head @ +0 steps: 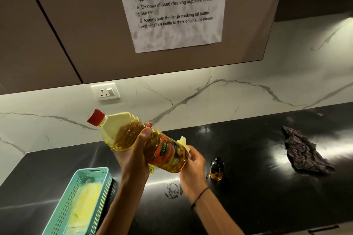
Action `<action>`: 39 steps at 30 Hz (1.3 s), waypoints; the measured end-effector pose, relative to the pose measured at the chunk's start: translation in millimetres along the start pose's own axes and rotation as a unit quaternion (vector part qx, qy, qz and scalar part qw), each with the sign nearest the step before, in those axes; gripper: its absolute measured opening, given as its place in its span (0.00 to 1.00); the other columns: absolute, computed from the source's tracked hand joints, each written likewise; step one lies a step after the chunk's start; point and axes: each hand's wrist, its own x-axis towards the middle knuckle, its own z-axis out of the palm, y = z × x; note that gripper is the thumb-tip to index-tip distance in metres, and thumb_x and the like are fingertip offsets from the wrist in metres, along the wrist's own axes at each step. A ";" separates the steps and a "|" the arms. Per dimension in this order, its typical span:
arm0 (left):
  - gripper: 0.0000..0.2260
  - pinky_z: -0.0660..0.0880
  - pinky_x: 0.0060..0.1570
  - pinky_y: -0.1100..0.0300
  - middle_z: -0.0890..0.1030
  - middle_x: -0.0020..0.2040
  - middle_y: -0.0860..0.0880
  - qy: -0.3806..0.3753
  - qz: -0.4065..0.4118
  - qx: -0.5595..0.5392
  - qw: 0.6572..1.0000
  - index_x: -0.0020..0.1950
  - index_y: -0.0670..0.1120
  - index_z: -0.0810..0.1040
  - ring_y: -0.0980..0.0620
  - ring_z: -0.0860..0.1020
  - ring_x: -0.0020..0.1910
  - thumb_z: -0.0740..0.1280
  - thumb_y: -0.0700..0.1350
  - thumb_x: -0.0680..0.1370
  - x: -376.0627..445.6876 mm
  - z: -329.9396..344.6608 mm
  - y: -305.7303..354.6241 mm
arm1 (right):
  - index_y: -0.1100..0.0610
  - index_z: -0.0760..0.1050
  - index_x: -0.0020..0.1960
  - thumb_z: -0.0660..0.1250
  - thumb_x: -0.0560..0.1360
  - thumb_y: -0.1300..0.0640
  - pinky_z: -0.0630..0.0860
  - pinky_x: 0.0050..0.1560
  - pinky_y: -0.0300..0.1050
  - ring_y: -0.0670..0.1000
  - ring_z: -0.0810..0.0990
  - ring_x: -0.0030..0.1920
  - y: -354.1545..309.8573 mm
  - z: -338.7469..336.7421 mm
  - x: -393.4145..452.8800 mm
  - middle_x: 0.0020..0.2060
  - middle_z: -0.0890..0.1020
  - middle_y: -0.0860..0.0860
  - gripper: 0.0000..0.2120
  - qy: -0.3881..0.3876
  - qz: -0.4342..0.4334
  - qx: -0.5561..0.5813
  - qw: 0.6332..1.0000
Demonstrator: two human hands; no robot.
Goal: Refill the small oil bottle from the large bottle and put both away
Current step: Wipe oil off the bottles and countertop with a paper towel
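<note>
Nearest the front edge of the black bench [248,196], toward its left side, a teal perforated basket [63,208] is sitting with pale yellow cloths [84,202] lying flat inside it. Just right of the basket, both forearms are rising from the front edge, and a dark band [199,195] is circling the right wrist.

The left hand [133,150] is gripping the large oil bottle [145,139] around its waist, thumb and fingers curled tight on the plastic, holding it in the air above the bench. The bottle is lying tilted, its red cap [96,117] screwed on and pointing up and to the left, its base down to the right, with golden oil filling most of it. The right hand [193,164] is cupping the base end, its fingers curled against a pale yellow wipe [183,142] that is pressing on the bottle's far side; how much of the wipe is being pinched is hard to tell, as the bottle is hiding it.

Just right of that hand, the small oil bottle [216,169] is standing upright on the bench, dark-capped and holding amber oil. A smeared patch [172,190] is showing on the bench surface in front of it.

Farther back toward the right end, a dark patterned cloth [303,150] is lying crumpled. Beyond, a socket [105,91] is sitting in the marble backsplash [229,97], and a printed instruction sheet [172,5] is hanging on the cabinet [76,25] above.
</note>
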 end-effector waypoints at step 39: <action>0.43 0.86 0.47 0.47 0.86 0.56 0.43 0.069 -0.028 -0.033 0.997 0.73 0.39 0.72 0.42 0.86 0.56 0.79 0.55 0.62 25.1 -7.7 4.8 | 0.62 0.80 0.60 0.71 0.74 0.70 0.83 0.55 0.49 0.55 0.86 0.55 -12.5 -26.8 -27.2 0.51 0.87 0.58 0.16 -0.106 -0.060 -0.074 0.990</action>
